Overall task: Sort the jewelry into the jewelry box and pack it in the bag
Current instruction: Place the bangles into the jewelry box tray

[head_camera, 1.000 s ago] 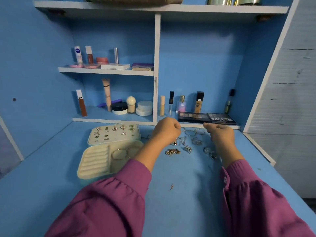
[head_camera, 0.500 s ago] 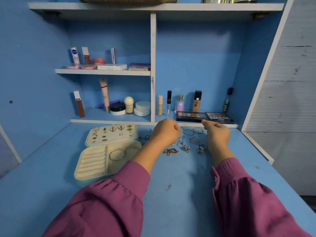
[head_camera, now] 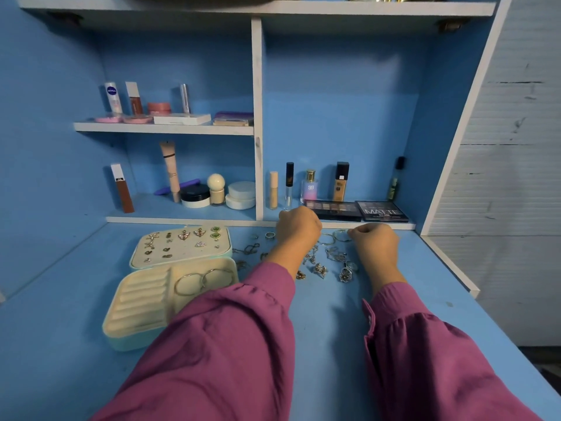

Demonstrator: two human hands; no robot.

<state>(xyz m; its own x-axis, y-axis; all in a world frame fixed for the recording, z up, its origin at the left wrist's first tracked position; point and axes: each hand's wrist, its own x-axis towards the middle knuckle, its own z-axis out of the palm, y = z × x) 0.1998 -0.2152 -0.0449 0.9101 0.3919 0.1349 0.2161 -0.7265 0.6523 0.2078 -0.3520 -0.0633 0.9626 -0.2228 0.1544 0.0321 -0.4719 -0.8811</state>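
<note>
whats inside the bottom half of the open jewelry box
Two large hoop bangles lie in the right compartment of the jewelry box; the ring rolls on the left look bare. The left sleeve covers its near right corner.

On the lower shelf you see a brown lipstick tube (head_camera: pixel 122 189), a black-lidded jar (head_camera: pixel 195 196), a perfume bottle (head_camera: pixel 310 187), a foundation bottle (head_camera: pixel 340 182) and two eyeshadow palettes (head_camera: pixel 356 210); the upper shelf (head_camera: pixel 164 128) carries a Nivea tube (head_camera: pixel 112 97).

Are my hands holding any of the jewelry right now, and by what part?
It cannot be told. The left hand and right hand are curled, backs to camera, above the loose jewelry pieces; the fingertips are hidden.
</note>
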